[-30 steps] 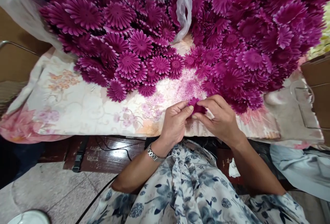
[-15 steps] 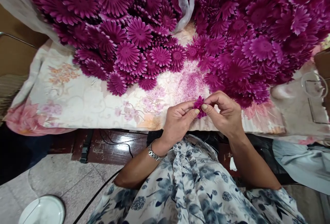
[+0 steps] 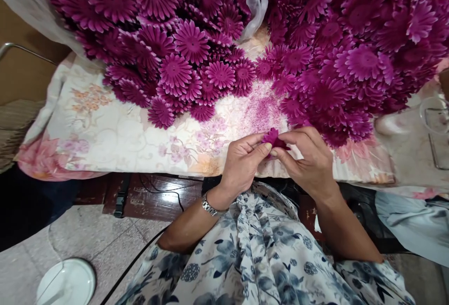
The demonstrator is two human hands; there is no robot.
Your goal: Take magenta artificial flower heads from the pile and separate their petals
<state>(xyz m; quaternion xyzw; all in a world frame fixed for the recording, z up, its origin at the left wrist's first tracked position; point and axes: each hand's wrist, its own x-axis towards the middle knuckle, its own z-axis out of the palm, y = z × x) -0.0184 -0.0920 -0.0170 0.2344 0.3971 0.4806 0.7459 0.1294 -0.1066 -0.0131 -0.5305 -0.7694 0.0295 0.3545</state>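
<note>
A small magenta artificial flower (image 3: 271, 137) is pinched between both hands, just above the table's near edge. My left hand (image 3: 242, 162), with a metal watch on its wrist, closes thumb and fingers on the flower's left side. From the right, my right hand (image 3: 308, 157) grips it between thumb and curled fingers. Some petals stand up above my thumbs; the rest is covered by fingers. Beyond my hands lie a heap of magenta flower pieces (image 3: 191, 43) on the left and another heap (image 3: 359, 64) on the right.
A floral cloth (image 3: 133, 148) covers the table, with magenta specks (image 3: 261, 111) between the heaps. Translucent plastic (image 3: 257, 3) hangs over the back. A metal wire frame (image 3: 435, 139) sits at the right. On the floor are a white round object (image 3: 66, 281) and a black cable (image 3: 135, 260).
The flower has turned and folded between my fingers, its petals now pointing upward. My right hand has shifted slightly right, and the whole view has moved a little.
</note>
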